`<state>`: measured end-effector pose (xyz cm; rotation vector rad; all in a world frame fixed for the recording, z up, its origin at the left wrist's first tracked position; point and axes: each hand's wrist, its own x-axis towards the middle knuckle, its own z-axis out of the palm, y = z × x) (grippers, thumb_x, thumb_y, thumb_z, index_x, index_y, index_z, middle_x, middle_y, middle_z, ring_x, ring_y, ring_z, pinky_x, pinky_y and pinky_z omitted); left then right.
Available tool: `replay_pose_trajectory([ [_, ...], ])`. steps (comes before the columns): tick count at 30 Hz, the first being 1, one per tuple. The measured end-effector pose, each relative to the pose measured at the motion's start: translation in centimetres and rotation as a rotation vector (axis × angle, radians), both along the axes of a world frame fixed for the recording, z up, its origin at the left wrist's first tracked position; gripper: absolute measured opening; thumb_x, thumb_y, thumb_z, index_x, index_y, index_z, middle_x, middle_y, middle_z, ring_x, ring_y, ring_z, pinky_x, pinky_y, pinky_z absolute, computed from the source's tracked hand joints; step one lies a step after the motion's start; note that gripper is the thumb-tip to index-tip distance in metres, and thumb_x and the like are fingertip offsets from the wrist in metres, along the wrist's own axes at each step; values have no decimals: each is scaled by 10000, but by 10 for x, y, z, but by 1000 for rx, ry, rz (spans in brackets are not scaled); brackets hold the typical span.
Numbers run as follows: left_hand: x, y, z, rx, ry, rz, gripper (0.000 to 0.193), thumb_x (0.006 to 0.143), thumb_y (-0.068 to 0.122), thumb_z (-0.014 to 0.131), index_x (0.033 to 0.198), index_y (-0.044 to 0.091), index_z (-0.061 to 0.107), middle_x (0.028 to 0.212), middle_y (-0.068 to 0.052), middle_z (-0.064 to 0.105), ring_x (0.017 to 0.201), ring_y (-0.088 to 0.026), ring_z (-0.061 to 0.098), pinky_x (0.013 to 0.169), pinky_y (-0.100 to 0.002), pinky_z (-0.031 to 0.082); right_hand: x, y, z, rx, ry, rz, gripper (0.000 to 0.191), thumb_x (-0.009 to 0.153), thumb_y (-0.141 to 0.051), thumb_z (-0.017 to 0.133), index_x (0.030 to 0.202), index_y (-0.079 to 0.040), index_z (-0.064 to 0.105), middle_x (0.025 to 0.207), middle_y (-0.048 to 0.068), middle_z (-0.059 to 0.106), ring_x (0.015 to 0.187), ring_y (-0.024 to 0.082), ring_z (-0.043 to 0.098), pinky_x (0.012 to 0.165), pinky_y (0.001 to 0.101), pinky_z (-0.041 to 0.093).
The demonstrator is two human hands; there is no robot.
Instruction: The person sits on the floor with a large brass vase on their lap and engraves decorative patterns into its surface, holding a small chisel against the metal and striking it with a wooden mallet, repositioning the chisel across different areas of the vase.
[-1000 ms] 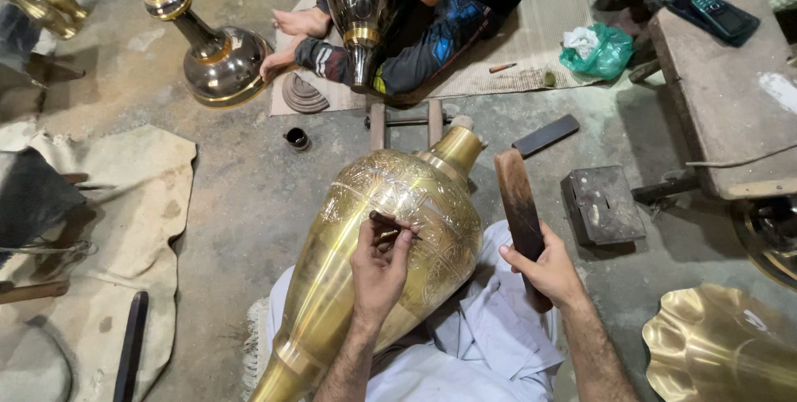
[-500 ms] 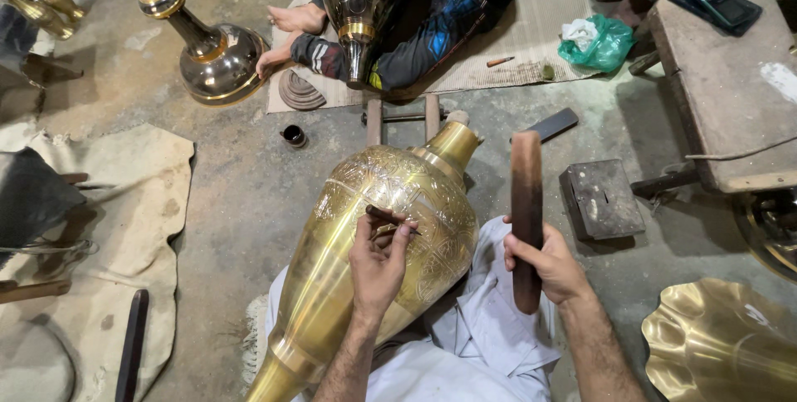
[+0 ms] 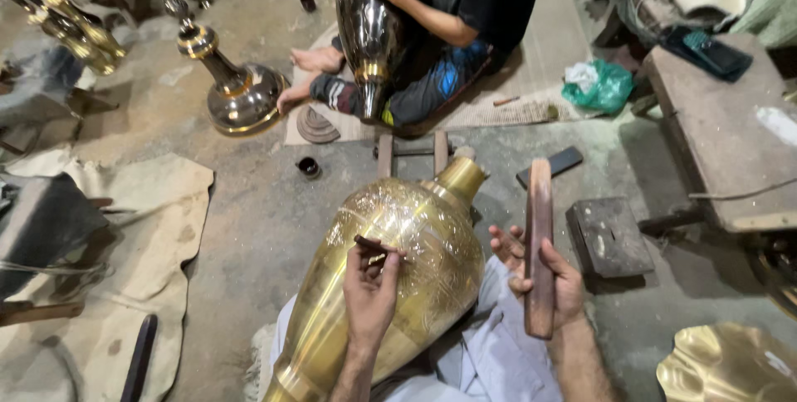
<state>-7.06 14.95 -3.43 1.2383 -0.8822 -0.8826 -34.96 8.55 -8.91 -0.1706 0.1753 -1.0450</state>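
A: Where's the work at right now?

B: The big brass vase lies tilted across the person's lap, neck pointing away toward a small wooden stand on the floor. The left hand rests on the belly of it, fingers pinched together on a thin chisel with its tip against the metal.

A: And the other hand?

B: The right hand is wrapped shut around a long wooden mallet, held upright just beside the vase, clear of the chisel.

A: How much looks done?

B: Fine engraved lines cover the upper shoulder and much of the belly. Lower down, toward the foot, the brass looks plainer, so I'd judge a good stretch is left there. The far side is hidden, can't tell.

A: Anyone else about?

B: Another person sits on the floor beyond, holding a dark shiny vase. A brass base stands to the left, a metal block sits to the right, and a bench runs along the right edge.
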Motion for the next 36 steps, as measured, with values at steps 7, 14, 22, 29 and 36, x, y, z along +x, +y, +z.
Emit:
replay_pose_trajectory([
  [7,10,3,-7,9,247,-27,307,971,9,632,1247,3,499,1099,-116,658,982,-240,746,795,-302,630,6,1,6,79,-221,46,482,1064,-241,529,1380,107,419,1595,334,315,1449,335,404,723,282,612],
  [14,17,-1,-9,61,390,6,335,948,31,650,1247,24,499,1099,-113,658,988,-250,738,792,-313,639,-1,-5,9,23,-232,21,488,1055,-238,525,1380,112,423,1612,372,251,1499,381,324,710,286,611],
  [22,15,-1,-17,60,420,40,338,933,21,651,1237,16,503,1077,-123,658,989,-278,749,788,-330,649,9,-9,-3,152,-224,56,467,1003,-230,519,1332,95,457,1585,344,320,1487,366,330,689,271,609],
  [29,15,0,-7,64,429,38,350,928,36,656,1241,14,501,1088,-116,655,1004,-273,747,781,-305,645,7,-5,1,188,-208,18,460,994,-201,523,1323,113,458,1577,369,319,1486,363,343,677,263,608],
  [36,31,-16,21,154,281,-201,332,941,63,680,1230,-9,533,1045,-118,692,961,-253,754,777,-313,644,-1,10,-7,115,-181,4,469,976,-171,534,1350,95,438,1602,329,309,1491,355,348,679,274,595],
])
